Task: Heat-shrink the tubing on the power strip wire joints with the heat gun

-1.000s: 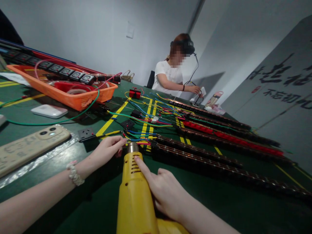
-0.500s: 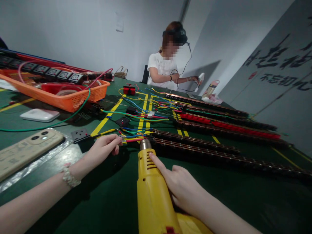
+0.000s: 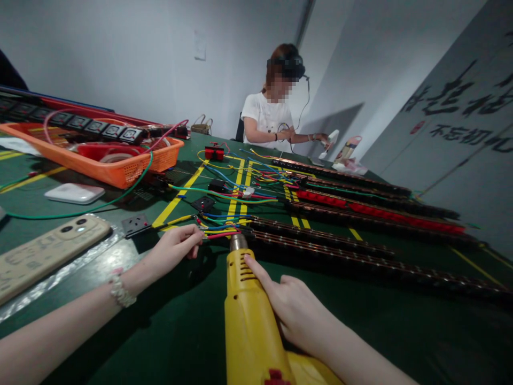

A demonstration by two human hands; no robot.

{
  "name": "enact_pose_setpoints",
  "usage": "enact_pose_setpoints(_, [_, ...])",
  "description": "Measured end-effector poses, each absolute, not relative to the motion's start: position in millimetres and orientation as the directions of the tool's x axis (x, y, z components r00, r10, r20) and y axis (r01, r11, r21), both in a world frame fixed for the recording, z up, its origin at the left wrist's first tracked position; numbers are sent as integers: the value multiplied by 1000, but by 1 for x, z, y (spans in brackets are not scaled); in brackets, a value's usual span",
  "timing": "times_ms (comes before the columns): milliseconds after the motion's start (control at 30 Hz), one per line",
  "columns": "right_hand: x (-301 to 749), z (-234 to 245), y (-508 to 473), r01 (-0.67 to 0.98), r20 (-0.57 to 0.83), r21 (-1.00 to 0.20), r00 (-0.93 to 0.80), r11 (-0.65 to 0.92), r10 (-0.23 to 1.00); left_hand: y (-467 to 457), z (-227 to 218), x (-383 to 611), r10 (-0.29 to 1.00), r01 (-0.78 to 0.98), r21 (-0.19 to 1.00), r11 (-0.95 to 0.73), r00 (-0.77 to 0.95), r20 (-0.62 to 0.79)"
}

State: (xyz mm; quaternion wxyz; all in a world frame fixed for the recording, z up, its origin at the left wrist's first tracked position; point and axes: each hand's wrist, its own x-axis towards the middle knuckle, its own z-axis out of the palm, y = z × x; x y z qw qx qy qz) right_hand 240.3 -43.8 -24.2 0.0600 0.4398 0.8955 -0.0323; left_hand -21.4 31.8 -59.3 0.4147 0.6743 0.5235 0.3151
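My right hand grips a yellow heat gun, index finger stretched along its barrel. The metal nozzle points at a bundle of coloured wires at the end of a long dark strip. My left hand, with a bracelet on the wrist, pinches those wires just left of the nozzle, fingers curled closed.
More long dark and red strips lie to the right. An orange basket with socket strips stands at back left. A phone, a white box and a black socket lie left. A seated person works at the far end.
The heat gun moved right along the table, from beside my left hand to the strip's end. The view shifted slightly. The person at the far end moved their hands.
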Motion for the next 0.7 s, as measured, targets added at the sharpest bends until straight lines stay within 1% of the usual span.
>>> enact_pose_setpoints(167, [235,-22,-42,784,-140,59,-606,618,783,32,-57,-19,970,465,875,-133,243,18])
enact_pose_setpoints(267, [230,-23,-41,771,-147,76,-619,632,772,32,-59,-19,971,465,876,-131,240,17])
enact_pose_setpoints(567, [208,-24,-41,743,-153,74,-650,665,744,32,-56,-17,974,467,874,-133,227,27])
enact_pose_setpoints(700, [198,-25,-43,721,-132,52,-681,691,720,32,-57,-18,970,466,871,-157,238,48])
